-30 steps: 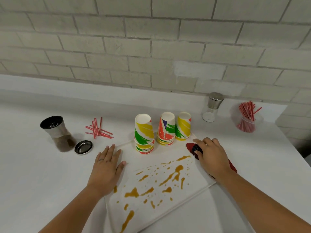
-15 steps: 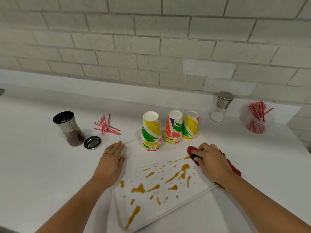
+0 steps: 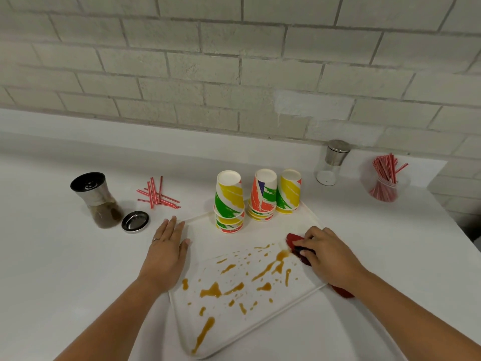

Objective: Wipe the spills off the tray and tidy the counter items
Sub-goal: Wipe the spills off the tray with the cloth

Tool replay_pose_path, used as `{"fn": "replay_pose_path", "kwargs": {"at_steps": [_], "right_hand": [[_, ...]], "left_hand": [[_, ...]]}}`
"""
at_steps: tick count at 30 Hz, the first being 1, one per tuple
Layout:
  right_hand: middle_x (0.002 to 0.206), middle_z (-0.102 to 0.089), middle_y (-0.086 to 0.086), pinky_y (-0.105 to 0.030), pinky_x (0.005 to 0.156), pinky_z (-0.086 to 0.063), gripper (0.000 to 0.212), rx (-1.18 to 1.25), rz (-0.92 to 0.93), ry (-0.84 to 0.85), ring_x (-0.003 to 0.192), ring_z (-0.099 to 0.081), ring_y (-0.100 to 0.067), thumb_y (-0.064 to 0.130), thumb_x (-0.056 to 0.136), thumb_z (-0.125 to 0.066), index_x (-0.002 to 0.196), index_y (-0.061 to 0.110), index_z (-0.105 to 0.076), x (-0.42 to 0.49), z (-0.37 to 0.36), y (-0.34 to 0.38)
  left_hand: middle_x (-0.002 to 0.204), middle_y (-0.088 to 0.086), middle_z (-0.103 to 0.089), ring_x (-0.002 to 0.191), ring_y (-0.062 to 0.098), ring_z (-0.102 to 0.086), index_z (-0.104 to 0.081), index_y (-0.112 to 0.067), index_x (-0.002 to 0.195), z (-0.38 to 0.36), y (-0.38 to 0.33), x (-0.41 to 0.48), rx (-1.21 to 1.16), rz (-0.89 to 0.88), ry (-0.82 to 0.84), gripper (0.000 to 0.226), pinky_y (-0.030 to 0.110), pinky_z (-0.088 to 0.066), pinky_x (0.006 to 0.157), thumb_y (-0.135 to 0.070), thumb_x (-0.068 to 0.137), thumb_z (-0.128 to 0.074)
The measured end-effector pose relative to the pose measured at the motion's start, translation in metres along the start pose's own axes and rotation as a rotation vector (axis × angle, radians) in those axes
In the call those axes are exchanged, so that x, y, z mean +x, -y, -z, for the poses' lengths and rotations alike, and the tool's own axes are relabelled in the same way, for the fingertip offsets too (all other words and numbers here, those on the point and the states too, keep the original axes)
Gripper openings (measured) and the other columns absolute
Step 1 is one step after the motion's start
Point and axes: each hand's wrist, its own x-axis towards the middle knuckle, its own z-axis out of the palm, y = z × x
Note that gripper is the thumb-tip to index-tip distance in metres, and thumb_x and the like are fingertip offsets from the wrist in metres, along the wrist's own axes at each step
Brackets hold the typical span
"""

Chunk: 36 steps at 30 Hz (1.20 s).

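The fingers (image 3: 305, 252) of the right hand (image 3: 329, 257) are curled and pressed down on a dark red cloth (image 3: 295, 242), clamping it against the right edge of the tray (image 3: 263, 332); the cloth's other end shows beyond the wrist, off the tray rim. The left hand (image 3: 166, 255) lies flat, fingers together and extended, palm down on the table (image 3: 52, 269) with the thumb touching the tray's left rim.

The tray is white, rectangular with rounded corners and a low raised lip, set at an angle to the table edge. Orange-brown spills (image 3: 235, 281) streak and dot its smooth surface, running from just left of the cloth down toward the near corner. On the far part of the tray stand three stacks of upside-down paper cups (image 3: 230, 204), printed with green, yellow, orange and blue swashes.

The table is plain matte white. To the left stands a glass shaker (image 3: 97, 201) of brown powder with a steel collar, its round metal lid (image 3: 135, 221) lying just beside it. Loose red-and-white striped straws (image 3: 156, 192) lie scattered behind them. At the far right are a clear shaker (image 3: 331, 162) with a steel cap and a clear cup of straws (image 3: 385, 181) standing upright. Behind runs a rough, pale grey brick wall (image 3: 234, 74) above a low white ledge.
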Motion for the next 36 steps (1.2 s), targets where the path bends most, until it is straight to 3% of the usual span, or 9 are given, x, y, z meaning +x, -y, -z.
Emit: {"fn": "replay_pose_path", "kwargs": {"at_steps": [5,10,16,21,23,27,32,36], "right_hand": [[0.113,-0.055,0.001,-0.03,0.087,-0.044,0.029,-0.094,-0.163,-0.02,0.098,-0.045,-0.022,0.029,0.095,-0.045,0.121,0.026,-0.059,0.024,0.0,0.01],[0.108,-0.054,0.008,-0.025,0.079,-0.041,0.029,0.007,0.007,0.066,0.089,-0.04,-0.013,0.028,0.092,-0.051,0.12,0.032,-0.06,0.005,-0.008,0.031],[0.11,-0.056,0.003,-0.029,0.085,-0.042,0.029,-0.057,-0.178,0.061,0.095,-0.045,-0.02,0.026,0.093,-0.05,0.121,0.03,-0.06,0.011,0.008,0.027],[0.106,-0.053,0.01,-0.025,0.08,-0.041,0.03,0.04,-0.045,0.158,0.09,-0.039,-0.011,0.027,0.091,-0.055,0.119,0.034,-0.06,-0.006,0.0,0.051],[0.102,-0.054,0.011,-0.025,0.079,-0.042,0.029,0.042,-0.08,0.198,0.09,-0.042,-0.013,0.026,0.089,-0.058,0.117,0.036,-0.062,-0.012,0.01,0.04],[0.108,-0.057,0.005,-0.033,0.083,-0.045,0.028,-0.025,-0.209,0.117,0.098,-0.048,-0.02,0.025,0.09,-0.056,0.117,0.033,-0.062,0.003,0.012,0.043],[0.106,-0.055,0.01,-0.024,0.076,-0.035,0.028,0.068,-0.053,0.163,0.089,-0.038,-0.01,0.027,0.088,-0.059,0.115,0.035,-0.062,-0.006,-0.001,0.069],[0.105,-0.057,0.008,-0.03,0.083,-0.044,0.028,0.042,-0.161,0.171,0.094,-0.046,-0.017,0.024,0.087,-0.061,0.113,0.034,-0.064,-0.01,0.014,0.048]], "left_hand": [[0.159,0.007,-0.008,0.147,0.022,0.0,-0.015,-0.014,0.148,0.0,-0.003,0.001,0.04,-0.012,0.018,0.055,0.031,-0.001,0.12,-0.037,0.099,-0.023],[0.159,0.008,-0.007,0.147,0.023,-0.001,-0.013,-0.014,0.148,0.002,-0.002,0.002,0.091,-0.005,0.037,0.055,0.035,-0.005,0.121,-0.037,0.098,-0.02],[0.159,0.009,-0.008,0.146,0.024,-0.002,-0.013,-0.012,0.148,0.003,-0.003,0.002,0.105,-0.017,0.035,0.056,0.035,-0.005,0.121,-0.037,0.098,-0.018],[0.158,0.011,-0.011,0.146,0.026,-0.005,-0.017,-0.01,0.147,0.005,-0.005,0.001,0.07,-0.028,0.013,0.055,0.036,-0.006,0.121,-0.035,0.098,-0.022],[0.158,0.012,-0.012,0.146,0.027,-0.005,-0.018,-0.009,0.147,0.005,-0.004,0.002,0.059,-0.031,0.015,0.055,0.036,-0.005,0.121,-0.034,0.098,-0.023],[0.158,0.012,-0.012,0.146,0.027,-0.005,-0.019,-0.009,0.147,0.005,-0.004,0.002,0.05,-0.041,0.012,0.055,0.036,-0.005,0.121,-0.034,0.098,-0.023],[0.157,0.014,-0.015,0.146,0.028,-0.007,-0.02,-0.008,0.146,0.006,-0.004,0.001,0.054,-0.052,0.005,0.054,0.036,-0.005,0.121,-0.034,0.098,-0.024],[0.157,0.014,-0.014,0.146,0.028,-0.006,-0.019,-0.007,0.146,0.007,-0.005,0.0,0.047,-0.057,0.006,0.055,0.036,-0.004,0.121,-0.033,0.098,-0.023]]}}
